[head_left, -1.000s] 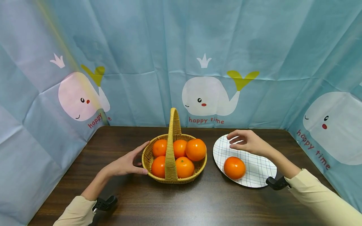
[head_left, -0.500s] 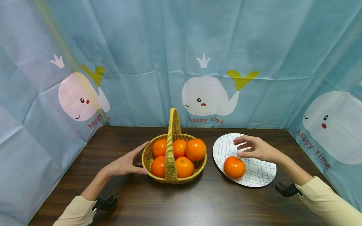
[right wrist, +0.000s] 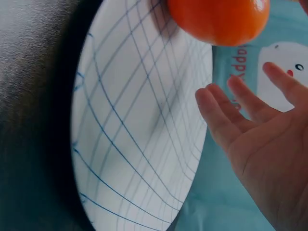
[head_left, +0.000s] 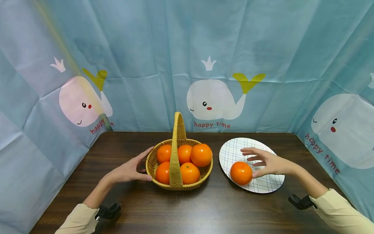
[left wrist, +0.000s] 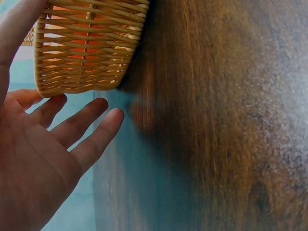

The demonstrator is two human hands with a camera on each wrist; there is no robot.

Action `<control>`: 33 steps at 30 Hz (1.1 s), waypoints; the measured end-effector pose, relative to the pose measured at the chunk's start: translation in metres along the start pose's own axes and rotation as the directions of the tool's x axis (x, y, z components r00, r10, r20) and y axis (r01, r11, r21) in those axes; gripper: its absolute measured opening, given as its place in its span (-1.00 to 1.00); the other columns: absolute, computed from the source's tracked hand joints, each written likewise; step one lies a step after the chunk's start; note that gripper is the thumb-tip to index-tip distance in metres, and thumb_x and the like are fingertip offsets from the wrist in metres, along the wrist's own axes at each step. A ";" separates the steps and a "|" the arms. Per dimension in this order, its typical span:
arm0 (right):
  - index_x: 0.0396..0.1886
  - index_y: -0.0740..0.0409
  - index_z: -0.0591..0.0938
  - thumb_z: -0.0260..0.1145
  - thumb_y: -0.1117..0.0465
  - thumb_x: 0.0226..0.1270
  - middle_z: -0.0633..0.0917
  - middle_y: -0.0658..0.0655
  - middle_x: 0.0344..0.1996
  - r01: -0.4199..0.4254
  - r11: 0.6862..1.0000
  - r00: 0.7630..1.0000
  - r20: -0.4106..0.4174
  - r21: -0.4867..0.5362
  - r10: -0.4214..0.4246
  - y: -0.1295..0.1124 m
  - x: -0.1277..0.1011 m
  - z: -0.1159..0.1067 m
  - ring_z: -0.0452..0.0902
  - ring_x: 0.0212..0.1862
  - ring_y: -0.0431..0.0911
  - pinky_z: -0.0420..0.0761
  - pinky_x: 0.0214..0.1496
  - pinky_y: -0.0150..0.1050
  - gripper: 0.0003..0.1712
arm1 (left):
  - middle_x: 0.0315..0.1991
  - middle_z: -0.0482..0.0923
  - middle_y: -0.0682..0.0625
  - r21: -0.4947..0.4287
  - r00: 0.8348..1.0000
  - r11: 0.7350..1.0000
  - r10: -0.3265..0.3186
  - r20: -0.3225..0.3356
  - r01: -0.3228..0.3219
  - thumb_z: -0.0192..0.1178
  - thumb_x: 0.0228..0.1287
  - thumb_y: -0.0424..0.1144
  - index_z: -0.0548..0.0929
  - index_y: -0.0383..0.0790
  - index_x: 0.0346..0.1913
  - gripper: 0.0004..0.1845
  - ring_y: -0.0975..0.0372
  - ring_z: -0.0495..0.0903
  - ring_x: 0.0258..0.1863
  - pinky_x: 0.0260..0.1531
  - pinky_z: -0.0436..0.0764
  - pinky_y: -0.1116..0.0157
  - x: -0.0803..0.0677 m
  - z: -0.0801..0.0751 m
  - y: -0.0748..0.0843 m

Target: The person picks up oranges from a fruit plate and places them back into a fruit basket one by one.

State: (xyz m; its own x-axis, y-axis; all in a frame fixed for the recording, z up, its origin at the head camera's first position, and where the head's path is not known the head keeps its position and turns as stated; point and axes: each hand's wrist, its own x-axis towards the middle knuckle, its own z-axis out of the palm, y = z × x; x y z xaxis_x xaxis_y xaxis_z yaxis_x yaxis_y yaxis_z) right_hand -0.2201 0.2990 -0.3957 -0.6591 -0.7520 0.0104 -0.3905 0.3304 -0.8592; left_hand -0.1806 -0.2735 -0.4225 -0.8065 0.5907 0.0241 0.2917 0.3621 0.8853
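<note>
A yellow woven basket (head_left: 174, 162) with a tall arched handle stands left of the middle, holding several oranges (head_left: 190, 173). At its left end, my left hand (head_left: 126, 170) touches the rim with thumb in front and index finger behind; in the left wrist view the other fingers (left wrist: 86, 125) spread loosely beside the woven wall (left wrist: 86, 53). One orange (head_left: 241, 173) lies on a white plate (head_left: 233, 151) with a blue grid, to the right. My right hand (head_left: 271, 163) hovers over the plate, thumb tip right at that orange's right side, fingers spread and holding nothing.
Both things stand on a dark wood table (head_left: 204, 211). A pale blue curtain (head_left: 140, 65) printed with whales hangs round its back and sides. Black wrist straps (head_left: 108, 211) sit at both cuffs.
My right hand has moved down and towards me, from the plate's far part to the right side of the orange. The left hand and the basket have stayed in place.
</note>
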 end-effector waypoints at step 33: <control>0.38 0.27 0.45 0.52 0.34 0.25 0.50 0.32 0.27 0.061 0.998 0.998 -0.004 -0.032 -0.061 0.001 0.016 0.007 0.59 0.15 0.07 0.66 0.09 -0.10 -0.28 | 0.61 -0.18 -0.22 -0.004 1.000 1.000 -0.008 -0.004 0.008 0.47 0.25 -0.16 -0.13 -0.15 0.66 0.14 -0.23 -0.01 0.50 0.15 0.54 -0.05 -0.001 0.001 -0.001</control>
State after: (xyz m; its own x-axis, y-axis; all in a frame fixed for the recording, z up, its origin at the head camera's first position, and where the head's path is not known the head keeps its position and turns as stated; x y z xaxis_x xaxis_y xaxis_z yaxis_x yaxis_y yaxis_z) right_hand -0.2266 0.2835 -0.3996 -0.6364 -0.7686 0.0648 -0.4501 0.3018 -0.8404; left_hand -0.1794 -0.2741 -0.4234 -0.8105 0.5854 0.0191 0.2837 0.3639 0.8872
